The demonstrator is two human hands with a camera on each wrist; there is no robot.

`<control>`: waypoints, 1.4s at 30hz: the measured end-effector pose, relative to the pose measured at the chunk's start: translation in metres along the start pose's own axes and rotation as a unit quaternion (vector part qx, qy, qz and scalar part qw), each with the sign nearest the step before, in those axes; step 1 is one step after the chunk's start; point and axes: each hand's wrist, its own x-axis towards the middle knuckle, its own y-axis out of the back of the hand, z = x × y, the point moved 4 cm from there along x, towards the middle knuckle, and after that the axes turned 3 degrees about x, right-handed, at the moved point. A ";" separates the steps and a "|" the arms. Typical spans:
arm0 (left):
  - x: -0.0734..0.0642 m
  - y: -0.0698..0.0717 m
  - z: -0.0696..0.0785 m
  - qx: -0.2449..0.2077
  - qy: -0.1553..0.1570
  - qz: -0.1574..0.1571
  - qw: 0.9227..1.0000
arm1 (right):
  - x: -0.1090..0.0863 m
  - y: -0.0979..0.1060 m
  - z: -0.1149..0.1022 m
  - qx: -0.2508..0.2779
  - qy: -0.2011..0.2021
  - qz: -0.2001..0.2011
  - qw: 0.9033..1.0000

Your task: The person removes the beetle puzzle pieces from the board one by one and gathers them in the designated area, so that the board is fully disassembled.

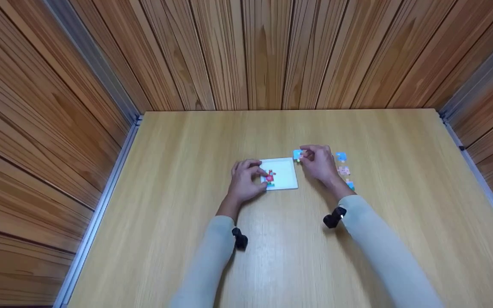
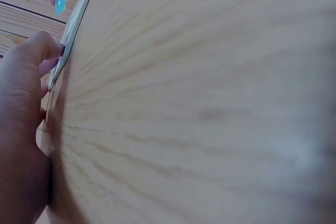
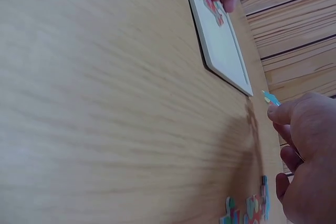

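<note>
A shallow white puzzle tray [image 1: 284, 173] lies on the table, with colourful joined jigsaw pieces [image 1: 270, 178] along its left side. My left hand [image 1: 245, 182] holds the tray's left side, thumb near the front edge and fingers towards the back; its fingertips reach over the pieces. Just past the tray's back right corner, my right hand [image 1: 320, 164] pinches a light blue jigsaw piece [image 1: 297, 155] between thumb and fingers. In the right wrist view this blue piece [image 3: 270, 98] appears raised above the table. The hand hides part of it.
Several loose jigsaw pieces lie right of my right hand: a blue one [image 1: 341, 157], a pink one [image 1: 344, 170] and another blue one [image 1: 350, 184] partly behind the wrist. Wood-panelled walls [image 1: 268, 55] enclose the table [image 1: 178, 149] at the back and sides.
</note>
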 end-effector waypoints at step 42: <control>0.001 -0.002 -0.002 0.008 -0.011 0.004 1.000 | 0.002 0.014 0.022 -0.065 -0.029 0.011 0.997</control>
